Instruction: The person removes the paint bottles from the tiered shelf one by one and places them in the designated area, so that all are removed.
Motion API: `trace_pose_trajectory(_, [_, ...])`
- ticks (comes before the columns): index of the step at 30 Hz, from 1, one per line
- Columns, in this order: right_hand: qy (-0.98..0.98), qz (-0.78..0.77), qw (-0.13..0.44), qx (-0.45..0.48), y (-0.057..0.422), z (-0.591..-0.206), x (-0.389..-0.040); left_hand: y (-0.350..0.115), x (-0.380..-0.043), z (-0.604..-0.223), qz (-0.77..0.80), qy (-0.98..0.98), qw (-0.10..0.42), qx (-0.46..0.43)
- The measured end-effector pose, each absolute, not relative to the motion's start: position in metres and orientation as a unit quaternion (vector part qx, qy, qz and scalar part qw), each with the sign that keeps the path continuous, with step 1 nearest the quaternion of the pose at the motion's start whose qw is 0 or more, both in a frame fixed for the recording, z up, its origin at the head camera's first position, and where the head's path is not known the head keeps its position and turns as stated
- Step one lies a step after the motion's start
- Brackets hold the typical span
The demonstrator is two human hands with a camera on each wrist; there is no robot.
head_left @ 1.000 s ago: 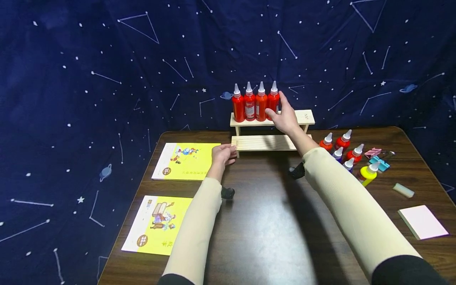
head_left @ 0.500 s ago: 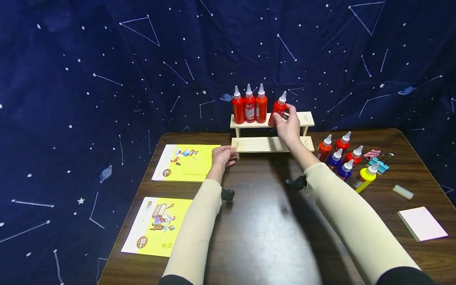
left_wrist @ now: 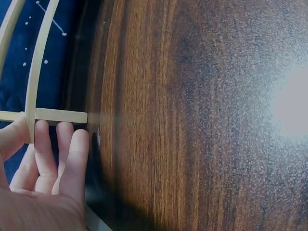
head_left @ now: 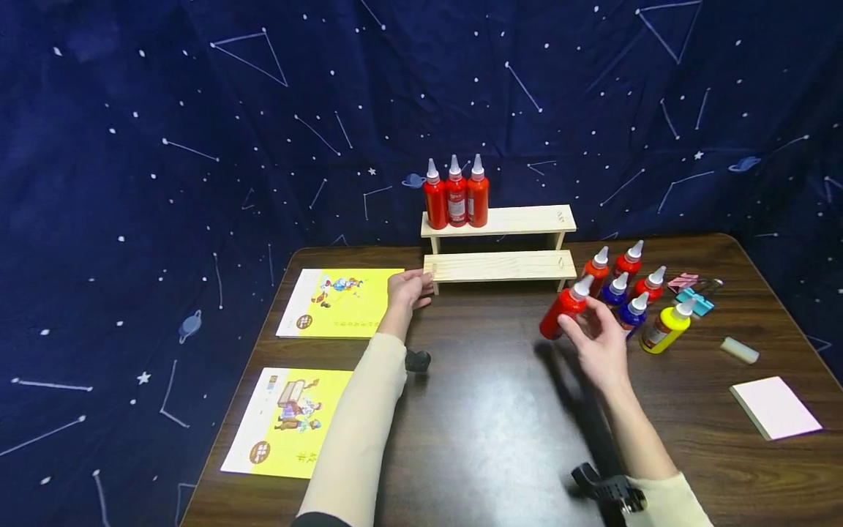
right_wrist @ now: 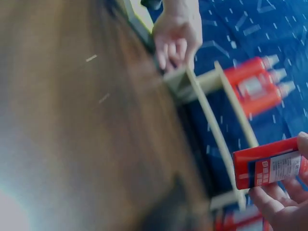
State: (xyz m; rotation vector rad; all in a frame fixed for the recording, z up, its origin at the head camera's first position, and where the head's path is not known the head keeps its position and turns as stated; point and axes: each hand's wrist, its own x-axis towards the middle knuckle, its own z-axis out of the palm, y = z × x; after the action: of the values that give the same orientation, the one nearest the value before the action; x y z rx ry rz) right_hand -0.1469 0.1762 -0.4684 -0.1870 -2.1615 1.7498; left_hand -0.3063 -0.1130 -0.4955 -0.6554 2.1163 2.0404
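Right hand [head_left: 602, 348] grips a red bottle [head_left: 557, 315], now off the rack [head_left: 527, 219] — left hand [head_left: 406, 288] still pinching the rack.

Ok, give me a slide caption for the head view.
Right hand holds a red bottle; left hand grips the stand, three bottles on its top tier.

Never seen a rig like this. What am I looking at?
No machine here: a person works bare-handed. One camera is worn on the head, looking forward and down; the other two are on the wrists, each watching that hand's work. The right hand holds a tilted red bottle. The left hand grips the left end of a two-tier wooden stand, with three red bottles on its upper shelf. The table also bears other bottles, two booklets, clips and a pale pink pad.
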Motion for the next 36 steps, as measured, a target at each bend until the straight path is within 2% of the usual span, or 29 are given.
trace_pose_trajectory(6, [-0.782,0.549,0.257,-0.148,0.225,-0.498,-0.087,-0.113,-0.305,-0.496,0.675,0.703,0.061,-0.216])
trace_pose_trajectory(11, [-0.798,0.490,0.282,-0.208,0.257,-0.508,-0.066,-0.114,-0.305,-0.497,0.675,0.701,0.059,-0.221])
trace_pose_trajectory(18, [-0.808,0.461,0.273,-0.245,0.277,-0.513,-0.069,-0.114,-0.306,-0.496,0.674,0.703,0.063,-0.217])
trace_pose_trajectory(36, [-0.791,0.490,0.243,-0.272,0.282,-0.512,-0.079,-0.113,-0.306,-0.494,0.671,0.704,0.067,-0.221])
